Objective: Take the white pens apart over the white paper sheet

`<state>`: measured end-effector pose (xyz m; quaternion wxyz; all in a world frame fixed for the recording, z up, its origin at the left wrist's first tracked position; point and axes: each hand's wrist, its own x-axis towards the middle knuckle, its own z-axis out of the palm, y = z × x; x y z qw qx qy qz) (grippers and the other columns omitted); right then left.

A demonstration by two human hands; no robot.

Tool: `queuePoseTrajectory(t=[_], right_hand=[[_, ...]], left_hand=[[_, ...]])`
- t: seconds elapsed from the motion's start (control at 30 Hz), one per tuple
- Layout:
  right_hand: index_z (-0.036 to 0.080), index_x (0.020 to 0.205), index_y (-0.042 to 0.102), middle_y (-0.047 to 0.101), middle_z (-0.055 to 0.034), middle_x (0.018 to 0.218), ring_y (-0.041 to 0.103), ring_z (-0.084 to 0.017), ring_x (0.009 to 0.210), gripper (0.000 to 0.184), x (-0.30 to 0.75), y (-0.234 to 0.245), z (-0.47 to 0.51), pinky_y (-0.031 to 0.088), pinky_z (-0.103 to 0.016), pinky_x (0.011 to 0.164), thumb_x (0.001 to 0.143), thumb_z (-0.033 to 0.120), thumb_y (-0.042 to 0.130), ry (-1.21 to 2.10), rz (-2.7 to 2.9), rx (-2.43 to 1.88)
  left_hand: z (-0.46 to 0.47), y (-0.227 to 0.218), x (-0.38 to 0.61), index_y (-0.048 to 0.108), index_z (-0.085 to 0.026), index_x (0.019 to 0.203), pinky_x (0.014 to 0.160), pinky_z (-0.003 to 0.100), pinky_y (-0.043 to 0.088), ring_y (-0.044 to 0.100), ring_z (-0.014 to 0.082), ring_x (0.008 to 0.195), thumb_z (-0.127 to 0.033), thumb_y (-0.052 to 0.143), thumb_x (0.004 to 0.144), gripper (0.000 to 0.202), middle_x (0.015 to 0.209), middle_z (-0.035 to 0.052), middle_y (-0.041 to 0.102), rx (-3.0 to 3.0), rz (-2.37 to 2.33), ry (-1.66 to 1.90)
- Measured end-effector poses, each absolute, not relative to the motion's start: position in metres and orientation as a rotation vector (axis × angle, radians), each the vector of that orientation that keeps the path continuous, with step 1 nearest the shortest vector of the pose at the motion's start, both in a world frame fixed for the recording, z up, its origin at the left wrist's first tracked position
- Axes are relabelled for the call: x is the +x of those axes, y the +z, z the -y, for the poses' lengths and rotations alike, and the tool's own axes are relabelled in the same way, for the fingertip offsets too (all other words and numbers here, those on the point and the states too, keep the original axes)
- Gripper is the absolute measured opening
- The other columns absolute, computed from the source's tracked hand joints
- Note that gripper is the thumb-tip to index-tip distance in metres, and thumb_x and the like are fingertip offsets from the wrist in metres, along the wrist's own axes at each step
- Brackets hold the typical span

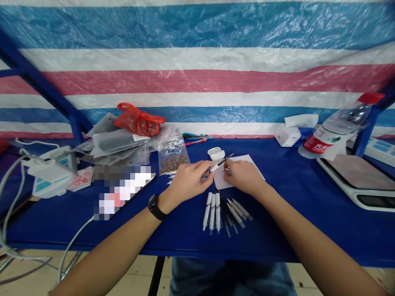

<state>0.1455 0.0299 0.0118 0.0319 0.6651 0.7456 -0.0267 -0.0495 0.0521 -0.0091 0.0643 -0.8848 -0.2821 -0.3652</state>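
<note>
**Left hand [187, 181] closed on a slim black-and-white tube [219, 164]**

The tube's long axis slants up and away to the right, above a white paper sheet [239, 158] on the blue worktop [277, 222]. Its far end lies nearer the right hand [243, 177], whose fingers pinch a small metal piece [227, 169].

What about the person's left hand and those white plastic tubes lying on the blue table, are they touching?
Apart. The head view shows a strip of blue tabletop between the left hand and the nearest white plastic tube.
</note>
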Motion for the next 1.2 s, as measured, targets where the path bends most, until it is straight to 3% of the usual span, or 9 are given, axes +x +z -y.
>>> queuePoseTrajectory(t=[0.1,0.2,0.27,0.33,0.4,0.5,0.77,1.2], right_hand=[[0.015,0.107,0.068,0.077,-0.015,0.091,0.071,-0.031,0.086,0.022,0.147,0.011,-0.032,0.038,-0.032,0.065,0.09,0.025,0.057,-0.211,-2.364,2.154],[0.018,0.091,0.066,0.068,-0.0039,0.07,0.062,-0.021,0.067,0.009,0.154,0.014,-0.036,0.035,-0.029,0.062,0.083,0.022,0.064,-0.585,-2.535,2.468],[0.02,0.08,0.063,0.054,0.0036,0.059,0.048,-0.014,0.053,0.006,0.163,0.019,-0.037,0.031,-0.028,0.057,0.08,0.023,0.068,-1.154,-2.608,2.736],[0.021,0.075,0.059,0.037,0.0097,0.052,0.03,-0.009,0.045,0.017,0.171,0.025,-0.035,0.025,-0.027,0.051,0.078,0.031,0.073,-2.023,-2.508,2.764],[0.022,0.071,0.055,0.023,0.0133,0.049,0.015,-0.007,0.044,0.029,0.176,0.031,-0.03,0.019,-0.026,0.048,0.073,0.037,0.08,-2.798,-2.297,2.442],[0.022,0.065,0.047,0.017,0.0143,0.05,0.007,-0.006,0.045,0.043,0.175,0.038,-0.019,0.018,-0.025,0.046,0.07,0.034,0.088,-3.321,-2.098,1.983],[0.022,0.072,0.051,0.015,0.014,0.051,0.007,-0.006,0.044,0.036,0.16,0.04,-0.007,0.02,-0.024,0.047,0.076,0.036,0.084,-3.422,-2.101,1.635],[0.026,0.079,0.054,0.013,0.0143,0.049,0.004,-0.008,0.044,0.029,0.155,0.039,-0.003,0.02,-0.028,0.048,0.075,0.041,0.078,-3.323,-2.107,1.761]], left_hand=[[-0.052,-0.01,-0.049,0.063,-0.019,0.098,0.051,0.021,0.04,0.059,0.01,0.051,-0.024,0.047,0.098,0.016,0.067,-0.0024,0.067,-2.682,0.852,-1.107],[-0.052,-0.01,-0.05,0.062,-0.019,0.097,0.05,0.021,0.039,0.057,0.0097,0.049,-0.024,0.048,0.098,0.015,0.067,-0.0028,0.067,-2.703,0.854,-1.124],[-0.052,-0.011,-0.05,0.062,-0.019,0.097,0.05,0.021,0.039,0.057,0.0099,0.05,-0.025,0.049,0.097,0.014,0.067,-0.0029,0.067,-2.726,0.878,-1.138],[-0.051,-0.011,-0.049,0.061,-0.019,0.097,0.051,0.021,0.04,0.058,0.0102,0.051,-0.025,0.051,0.096,0.012,0.069,-0.0028,0.066,-2.765,0.925,-1.174],[-0.048,-0.012,-0.048,0.06,-0.02,0.098,0.053,0.02,0.042,0.059,0.0099,0.052,-0.027,0.052,0.096,0.01,0.07,-0.0031,0.066,-2.855,0.987,-1.231],[-0.04,-0.012,-0.044,0.058,-0.022,0.098,0.055,0.019,0.044,0.061,0.0095,0.055,-0.028,0.052,0.096,0.008,0.07,-0.0038,0.065,-3.034,1.059,-1.289],[-0.025,-0.009,-0.036,0.059,-0.021,0.095,0.058,0.019,0.048,0.061,0.0092,0.057,-0.024,0.055,0.095,0.005,0.073,-0.0016,0.066,-3.193,0.949,-1.425],[-0.021,-0.009,-0.033,0.057,-0.019,0.099,0.058,0.021,0.051,0.059,0.0093,0.057,-0.024,0.057,0.095,0.006,0.074,-0.0007,0.064,-3.262,0.921,-1.649]])
